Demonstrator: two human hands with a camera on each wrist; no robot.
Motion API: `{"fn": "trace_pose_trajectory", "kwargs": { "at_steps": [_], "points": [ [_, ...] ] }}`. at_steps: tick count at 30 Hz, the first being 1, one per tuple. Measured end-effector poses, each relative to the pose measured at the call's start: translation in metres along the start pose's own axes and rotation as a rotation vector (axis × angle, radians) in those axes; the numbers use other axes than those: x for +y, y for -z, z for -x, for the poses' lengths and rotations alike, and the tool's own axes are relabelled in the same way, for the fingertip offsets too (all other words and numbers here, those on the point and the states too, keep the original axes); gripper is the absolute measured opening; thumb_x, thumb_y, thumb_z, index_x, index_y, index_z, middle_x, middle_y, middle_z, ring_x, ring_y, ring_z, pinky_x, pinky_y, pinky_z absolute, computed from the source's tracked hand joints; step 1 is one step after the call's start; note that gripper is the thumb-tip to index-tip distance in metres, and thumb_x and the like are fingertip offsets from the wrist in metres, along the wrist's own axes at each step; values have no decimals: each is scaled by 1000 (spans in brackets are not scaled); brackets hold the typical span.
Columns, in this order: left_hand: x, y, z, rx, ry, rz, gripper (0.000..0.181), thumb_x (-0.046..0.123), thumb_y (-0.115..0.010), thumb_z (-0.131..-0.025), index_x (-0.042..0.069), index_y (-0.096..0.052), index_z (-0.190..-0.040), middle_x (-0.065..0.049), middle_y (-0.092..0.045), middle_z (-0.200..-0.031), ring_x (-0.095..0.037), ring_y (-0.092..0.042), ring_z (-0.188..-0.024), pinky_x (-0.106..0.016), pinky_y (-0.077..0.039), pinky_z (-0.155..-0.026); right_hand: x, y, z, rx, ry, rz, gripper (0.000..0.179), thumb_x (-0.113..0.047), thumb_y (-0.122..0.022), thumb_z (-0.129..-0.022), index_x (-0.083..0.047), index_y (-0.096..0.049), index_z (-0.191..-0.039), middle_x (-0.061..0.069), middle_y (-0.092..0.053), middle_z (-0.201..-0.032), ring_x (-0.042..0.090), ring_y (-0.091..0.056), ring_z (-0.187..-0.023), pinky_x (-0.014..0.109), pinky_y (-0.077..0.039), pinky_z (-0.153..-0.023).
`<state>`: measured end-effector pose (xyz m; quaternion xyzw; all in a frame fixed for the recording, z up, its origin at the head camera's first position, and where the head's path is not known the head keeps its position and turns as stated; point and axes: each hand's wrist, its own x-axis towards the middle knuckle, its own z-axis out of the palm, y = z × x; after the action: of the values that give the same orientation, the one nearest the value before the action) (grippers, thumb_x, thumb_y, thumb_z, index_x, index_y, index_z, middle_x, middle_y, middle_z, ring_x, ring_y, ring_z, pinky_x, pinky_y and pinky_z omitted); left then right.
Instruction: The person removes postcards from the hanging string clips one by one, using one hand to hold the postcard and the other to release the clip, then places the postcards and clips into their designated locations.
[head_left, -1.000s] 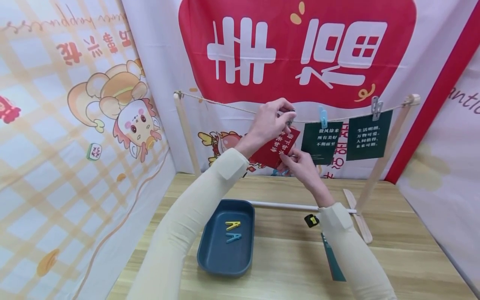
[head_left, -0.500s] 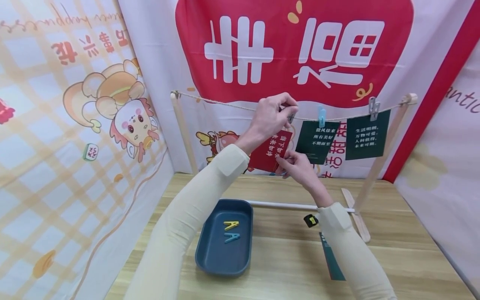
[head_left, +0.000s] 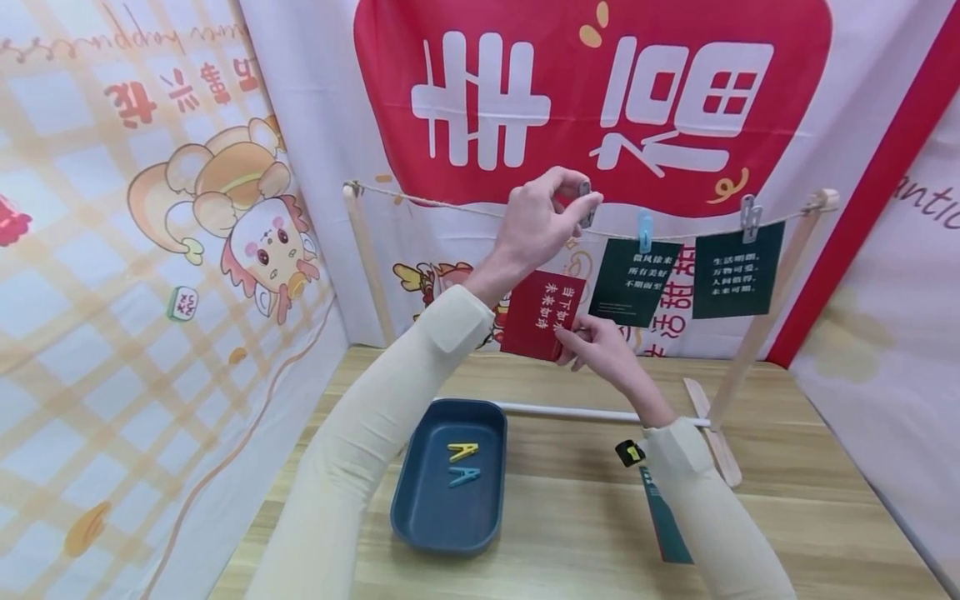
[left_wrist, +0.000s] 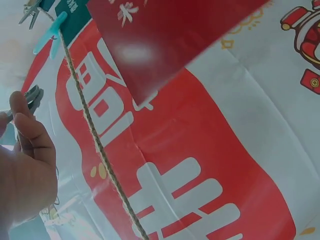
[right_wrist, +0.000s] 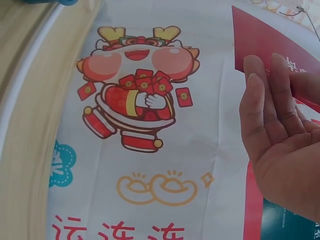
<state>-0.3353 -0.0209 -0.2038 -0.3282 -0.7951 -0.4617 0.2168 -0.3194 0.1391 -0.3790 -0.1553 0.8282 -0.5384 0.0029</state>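
Between its thumb and index finger, my left hand [head_left: 536, 221] pinches a grey clothespin [head_left: 587, 207] just above the rope line [head_left: 450, 203]. In the left wrist view the clothespin [left_wrist: 34, 98] is off the rope [left_wrist: 92, 127]. My right hand [head_left: 606, 350] pinches the lower right corner of a red card [head_left: 540, 321] with white lettering. The card hangs below the rope, apart from it and from the clothespin. In the right wrist view, the thumb and fingers of the right hand [right_wrist: 285, 135] hold the card's edge [right_wrist: 255, 40].
Two dark green cards hang at right, one by a light blue clothespin [head_left: 645, 233], one by a grey clothespin [head_left: 751, 218]. A blue tray [head_left: 450, 533] holds a yellow clothespin [head_left: 462, 451] and a blue clothespin [head_left: 463, 476]. Another green card [head_left: 666, 521] lies under the right forearm.
My left hand has risen slightly, lifting the clothespin above the rope. My right hand has lowered the red card, so its top edge is farther below the line.
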Motion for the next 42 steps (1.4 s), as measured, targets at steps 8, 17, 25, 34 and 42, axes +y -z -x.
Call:
{"fn": "trace_pose_trajectory", "kwargs": {
  "at_steps": [8, 17, 25, 34, 42],
  "points": [
    [-9, 12, 7, 0, -55, 80, 35, 27, -71, -90, 11, -62, -120, -2, -73, -105, -7, -69, -78, -21, -58, -75, 15, 7, 19, -71, 58, -5, 33, -35, -62, -96, -11, -61, -120, 12, -72, -85, 24, -69, -69, 36, -60, -68],
    [-25, 26, 22, -49, -83, 130, 39, 22, -69, -92, 8, -59, -127, -6, -71, -107, -9, -72, -84, -24, -59, -78, 34, 16, 43, -126, 7, 27, 32, -35, -61, -97, -11, -60, -117, 13, -67, -77, 24, -65, -65, 32, -58, -64],
    [-32, 31, 31, -111, -172, 111, 33, 19, -69, -91, 6, -59, -120, -6, -72, -106, -6, -72, -88, -24, -59, -79, 54, 24, 63, -140, -17, 8, 30, -31, -54, -101, -4, -59, -113, 17, -65, -78, 24, -64, -64, 30, -56, -62],
    [-34, 41, 58, -169, -200, 67, 35, 17, -71, -90, 5, -59, -120, -7, -73, -108, -4, -72, -91, -22, -57, -83, 83, 35, 88, -140, -116, 21, 37, -37, -50, -102, -3, -58, -116, 16, -65, -74, 24, -64, -62, 30, -57, -62],
    [-38, 55, 83, -191, -180, 37, 40, 14, -73, -89, 4, -58, -124, -9, -72, -115, -9, -73, -97, -23, -57, -85, 99, 44, 103, -176, -100, 50, 36, -35, -45, -104, -3, -59, -110, 14, -64, -71, 25, -62, -61, 31, -57, -62]
  ]
}}
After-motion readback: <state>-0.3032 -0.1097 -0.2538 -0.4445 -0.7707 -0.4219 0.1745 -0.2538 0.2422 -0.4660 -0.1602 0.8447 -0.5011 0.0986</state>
